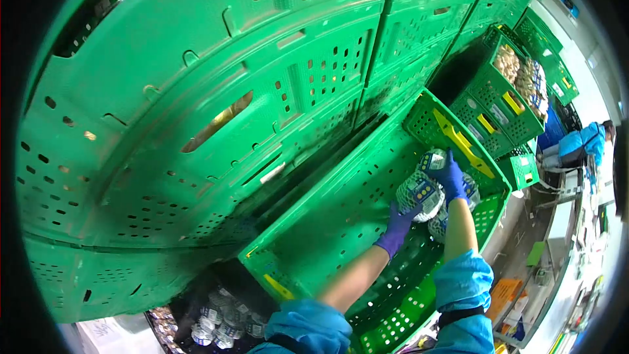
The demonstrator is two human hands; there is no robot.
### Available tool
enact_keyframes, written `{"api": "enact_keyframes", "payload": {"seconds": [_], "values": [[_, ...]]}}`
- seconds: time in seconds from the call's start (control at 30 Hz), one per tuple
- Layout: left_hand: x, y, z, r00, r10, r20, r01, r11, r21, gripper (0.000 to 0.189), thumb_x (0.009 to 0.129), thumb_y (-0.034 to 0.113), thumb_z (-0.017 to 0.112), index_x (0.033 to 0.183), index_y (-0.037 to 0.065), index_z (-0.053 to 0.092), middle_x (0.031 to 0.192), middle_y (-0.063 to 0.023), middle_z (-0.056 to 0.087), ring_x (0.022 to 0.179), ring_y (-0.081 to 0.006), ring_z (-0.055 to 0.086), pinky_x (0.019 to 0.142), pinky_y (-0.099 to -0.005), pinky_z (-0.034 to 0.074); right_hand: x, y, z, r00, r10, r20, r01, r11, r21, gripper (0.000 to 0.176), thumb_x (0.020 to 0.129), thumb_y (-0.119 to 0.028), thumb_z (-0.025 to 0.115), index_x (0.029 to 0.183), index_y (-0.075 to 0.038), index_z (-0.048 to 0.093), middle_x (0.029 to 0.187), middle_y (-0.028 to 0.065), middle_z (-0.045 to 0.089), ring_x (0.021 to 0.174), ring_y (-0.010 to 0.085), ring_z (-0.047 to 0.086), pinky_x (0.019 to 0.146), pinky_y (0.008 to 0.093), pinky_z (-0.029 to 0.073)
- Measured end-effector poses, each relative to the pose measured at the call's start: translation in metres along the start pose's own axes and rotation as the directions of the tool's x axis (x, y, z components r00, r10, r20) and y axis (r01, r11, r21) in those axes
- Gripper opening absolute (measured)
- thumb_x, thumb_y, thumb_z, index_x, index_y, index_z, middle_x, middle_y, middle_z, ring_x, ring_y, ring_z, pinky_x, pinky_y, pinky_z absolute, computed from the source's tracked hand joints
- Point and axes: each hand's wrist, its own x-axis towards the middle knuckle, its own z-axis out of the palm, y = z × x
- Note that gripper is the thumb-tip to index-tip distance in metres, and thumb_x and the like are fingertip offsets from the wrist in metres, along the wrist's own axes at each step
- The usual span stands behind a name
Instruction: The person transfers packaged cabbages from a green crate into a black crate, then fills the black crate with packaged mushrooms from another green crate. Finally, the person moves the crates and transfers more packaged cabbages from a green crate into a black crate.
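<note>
"What carries the bags (420, 191)?"
"A green crate (327, 229), with small holes in its walls and a yellow strip (462, 143) on the end wall beside them."
"How do they lie?"
"Bunched together near that end, white netting around them, blue on their labels (426, 190)."
"And the crate's other end?"
"Another yellow strip there."
</note>
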Motion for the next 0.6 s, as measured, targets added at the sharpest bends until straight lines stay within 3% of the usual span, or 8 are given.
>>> {"api": "enact_keyframes", "payload": {"seconds": [0.07,0.2,0.3,0.37,0.4,0.43,0.53,0.6], "values": [[-0.007,0.019,0.009,0.999,-0.003,0.038,0.008,0.993,-0.12,0.106,0.067,0.036,0.076,0.141,0.016,0.002,0.134,-0.0132,0.037,0.119,-0.0303,0.041,0.09,-0.0578,0.033,-0.005,-0.011,0.001,0.998,-0.023,-0.054,0.02,0.998,-0.058,0.112,0.046,-0.042,0.083,0.135,-0.006,0.027,0.109,0.0222,0.057,0.096,0.0355,0.058,0.081,0.0395,0.048],[-0.029,0.05,0.01,0.986,-0.125,0.11,0.151,0.948,-0.279,0.079,0.068,0.035,0.075,0.13,0.018,0.029,0.126,-0.0103,0.045,0.113,-0.0314,0.047,0.088,-0.0603,0.035,-0.014,-0.046,-0.007,0.995,0.088,0.052,-0.076,0.976,-0.202,0.102,0.044,-0.043,0.083,0.126,-0.002,0.037,0.111,0.0227,0.056,0.101,0.0366,0.055,0.087,0.0402,0.045],[-0.04,0.056,0.006,0.995,-0.028,0.097,0.068,0.895,-0.441,0.064,0.07,0.029,0.075,0.123,0.015,0.043,0.113,-0.0076,0.055,0.101,-0.0252,0.056,0.083,-0.0484,0.046,-0.016,-0.029,0.019,0.976,-0.15,-0.156,0.166,0.982,0.095,0.094,0.044,-0.034,0.084,0.12,-0.001,0.04,0.108,0.025,0.054,0.1,0.0358,0.054,0.087,0.04,0.045],[-0.04,0.051,0.002,0.926,0.287,0.245,-0.148,0.873,-0.465,0.043,0.077,0.024,0.068,0.114,0.007,0.053,0.107,-0.0069,0.059,0.096,-0.0185,0.059,0.082,-0.0358,0.049,-0.031,-0.046,0.002,0.985,-0.149,-0.089,0.147,0.989,-0.029,0.076,0.051,-0.037,0.081,0.109,0.001,0.049,0.102,0.0231,0.057,0.096,0.0355,0.056,0.085,0.0405,0.045],[-0.069,0.073,-0.003,0.858,0.202,0.472,0.063,0.871,-0.487,0.044,0.079,0.027,0.064,0.114,0.004,0.053,0.108,-0.0077,0.059,0.097,-0.0172,0.058,0.083,-0.0338,0.048,-0.027,-0.04,-0.002,0.955,-0.27,-0.122,0.259,0.961,-0.101,0.065,0.057,-0.033,0.078,0.107,0.0,0.053,0.101,0.0204,0.058,0.094,0.0327,0.057,0.085,0.0391,0.045],[-0.092,0.087,-0.003,0.884,0.365,0.291,-0.27,0.909,-0.318,0.046,0.08,0.029,0.062,0.116,0.002,0.051,0.108,-0.0086,0.059,0.096,-0.0169,0.057,0.085,-0.0316,0.046,-0.019,-0.033,-0.013,0.938,-0.342,-0.059,0.346,0.934,0.093,0.057,0.063,-0.026,0.075,0.109,0.0,0.054,0.103,0.0179,0.059,0.094,0.0296,0.057,0.084,0.037,0.046],[-0.172,0.146,-0.024,0.797,0.6,-0.076,-0.605,0.788,-0.116,0.088,0.062,0.022,0.077,0.131,-0.001,0.027,0.127,-0.0151,0.04,0.119,-0.0243,0.037,0.102,-0.0349,0.03,-0.033,-0.066,-0.069,0.886,-0.358,-0.293,0.412,0.899,0.147,0.059,0.066,-0.017,0.075,0.115,0.003,0.05,0.111,0.0161,0.055,0.102,0.0229,0.052,0.092,0.0348,0.04],[-0.235,0.172,-0.037,0.761,0.631,-0.152,-0.648,0.751,-0.126,0.116,0.046,0.024,0.084,0.137,0.001,0.015,0.133,-0.0182,0.031,0.124,-0.0288,0.031,0.106,-0.0358,0.023,-0.066,-0.088,-0.121,0.707,-0.508,-0.493,0.591,0.806,0.016,0.057,0.072,-0.016,0.071,0.119,0.003,0.045,0.119,0.0149,0.048,0.107,0.0184,0.046,0.094,0.0339,0.038]]}}
